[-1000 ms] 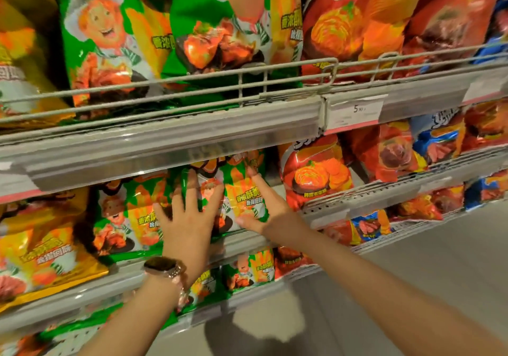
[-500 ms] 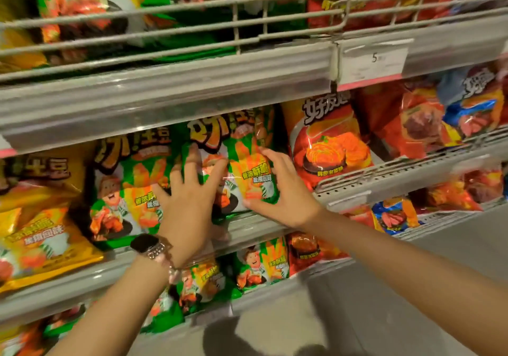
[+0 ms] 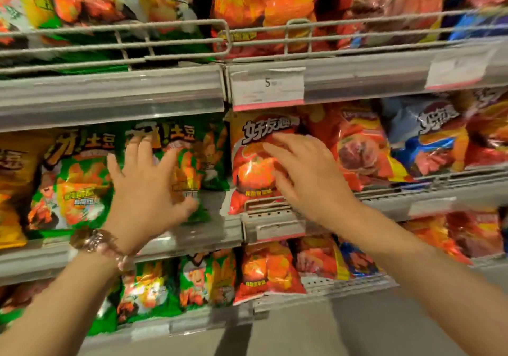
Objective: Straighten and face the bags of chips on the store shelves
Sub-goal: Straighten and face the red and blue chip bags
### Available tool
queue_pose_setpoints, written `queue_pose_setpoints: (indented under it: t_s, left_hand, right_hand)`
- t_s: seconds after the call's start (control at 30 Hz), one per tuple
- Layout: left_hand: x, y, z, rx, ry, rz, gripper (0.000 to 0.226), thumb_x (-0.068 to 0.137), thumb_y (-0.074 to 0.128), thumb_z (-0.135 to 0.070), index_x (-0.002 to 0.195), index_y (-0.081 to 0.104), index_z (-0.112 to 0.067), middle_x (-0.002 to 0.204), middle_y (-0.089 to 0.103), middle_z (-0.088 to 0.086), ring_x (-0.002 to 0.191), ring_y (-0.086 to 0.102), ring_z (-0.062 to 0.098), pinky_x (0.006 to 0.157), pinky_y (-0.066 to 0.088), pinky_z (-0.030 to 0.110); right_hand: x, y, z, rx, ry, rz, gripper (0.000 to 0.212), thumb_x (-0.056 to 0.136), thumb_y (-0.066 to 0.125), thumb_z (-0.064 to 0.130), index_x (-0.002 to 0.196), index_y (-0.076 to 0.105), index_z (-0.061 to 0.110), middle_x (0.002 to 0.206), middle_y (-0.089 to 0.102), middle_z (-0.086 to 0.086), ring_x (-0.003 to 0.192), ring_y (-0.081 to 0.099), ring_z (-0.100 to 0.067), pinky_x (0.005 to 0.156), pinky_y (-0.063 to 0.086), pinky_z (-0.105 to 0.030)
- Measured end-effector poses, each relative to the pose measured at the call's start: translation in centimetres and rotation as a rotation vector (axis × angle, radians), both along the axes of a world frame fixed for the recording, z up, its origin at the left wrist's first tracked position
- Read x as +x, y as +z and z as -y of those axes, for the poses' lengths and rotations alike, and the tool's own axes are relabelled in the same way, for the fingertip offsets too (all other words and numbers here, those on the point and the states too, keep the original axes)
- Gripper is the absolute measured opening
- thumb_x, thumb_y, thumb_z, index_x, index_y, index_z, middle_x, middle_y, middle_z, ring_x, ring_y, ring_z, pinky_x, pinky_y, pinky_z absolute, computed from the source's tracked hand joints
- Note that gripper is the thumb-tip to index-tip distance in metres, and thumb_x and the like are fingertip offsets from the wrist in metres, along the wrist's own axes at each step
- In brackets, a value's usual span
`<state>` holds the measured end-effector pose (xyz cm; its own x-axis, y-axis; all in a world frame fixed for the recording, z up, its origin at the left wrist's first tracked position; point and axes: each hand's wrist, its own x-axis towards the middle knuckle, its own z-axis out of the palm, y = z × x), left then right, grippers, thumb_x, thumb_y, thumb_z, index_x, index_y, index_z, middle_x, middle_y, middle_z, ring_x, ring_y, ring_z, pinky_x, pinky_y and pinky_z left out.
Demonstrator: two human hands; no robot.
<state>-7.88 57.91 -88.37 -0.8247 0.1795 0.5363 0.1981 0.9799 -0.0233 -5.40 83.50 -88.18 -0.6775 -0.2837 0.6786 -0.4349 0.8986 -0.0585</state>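
The left hand (image 3: 145,190) is spread wide, fingers straight and splayed, laid against the front of a green chip bag (image 3: 189,157) on the middle shelf; it grips nothing, and whether the palm presses the bag or only hovers on it is hard to tell through the blur. A rose-coloured watch (image 3: 94,241) sits on the wrist just below this hand. Immediately outward of its little finger stands a second green bag (image 3: 74,179), upright and facing forward, with a yellow bag (image 3: 11,185) beyond that at the frame's edge. The right hand (image 3: 308,174) is likewise open, fingers extended and slightly fanned, resting flat on the face of an orange bag (image 3: 253,168) that stands just beside the green one; it holds nothing. Past this hand's knuckles are a darker red bag (image 3: 360,149) and then a blue bag (image 3: 428,138), both leaning a little. Above both hands runs the grey shelf edge (image 3: 110,97) carrying a price tag (image 3: 268,86), topped by a wire rail (image 3: 165,42) with more bags behind it. Below the wrists a lower shelf holds smaller green and orange bags (image 3: 264,270).
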Motion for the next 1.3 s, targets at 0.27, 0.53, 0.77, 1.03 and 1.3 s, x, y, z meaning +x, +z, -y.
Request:
queue_pose_setpoints:
  t_s: [0.27,0.53,0.77,1.03,1.3]
  left_hand:
    - [-0.9,0.0,-15.5,0.374,-0.148,0.174,0.089,0.060,0.075,-0.065,0.129,0.048,-0.015,0.114,0.048,0.014,0.113,0.040,0.031,0.093,0.041,0.043]
    - [-3.4,-2.1,-19.6,0.187,0.145,0.193,0.114,0.057,0.073,-0.072,0.150,0.016,-0.035,0.157,0.003,0.015,0.144,0.004,0.035,0.111,0.029,0.051]
    - [-3.8,-2.5,-19.8,0.214,0.140,0.166,0.118,0.058,0.078,-0.064,0.151,0.010,-0.037,0.159,-0.003,0.011,0.145,0.000,0.033,0.114,0.022,0.053]
    - [-3.8,-2.7,-19.9,0.240,0.116,0.146,0.116,0.061,0.078,-0.061,0.151,0.010,-0.034,0.159,-0.002,0.011,0.145,0.005,0.034,0.111,0.026,0.055]
    - [-4.0,-3.1,-19.6,0.238,0.043,0.130,0.114,0.064,0.075,-0.062,0.150,0.005,-0.036,0.159,-0.003,0.014,0.145,0.004,0.036,0.107,0.026,0.058]
  right_hand:
    - [-1.1,1.6,-12.9,-0.178,-0.253,0.187,0.072,0.079,0.061,0.053,0.140,0.041,0.020,0.142,0.040,-0.013,0.128,0.039,-0.033,0.103,0.037,-0.049]
    - [-3.9,-1.3,-16.0,-0.687,0.007,0.563,0.124,0.040,0.052,0.089,0.147,0.015,0.038,0.145,0.032,-0.002,0.132,0.037,-0.020,0.106,0.033,-0.035]
    - [-6.7,-1.8,-17.7,-1.018,0.130,0.632,0.084,0.080,0.066,0.046,0.148,0.021,0.027,0.129,0.048,0.009,0.118,0.052,-0.013,0.101,0.044,-0.036]
    - [-6.4,-1.1,-18.0,-1.217,0.161,0.932,0.094,0.042,0.079,0.055,0.124,0.055,0.015,0.093,0.075,-0.001,0.083,0.073,-0.018,0.062,0.058,-0.026]
    - [-3.4,0.1,-16.1,-1.240,0.114,0.605,0.062,0.050,0.079,0.045,0.104,0.057,0.024,0.098,0.070,0.006,0.076,0.071,-0.008,0.055,0.054,-0.020]
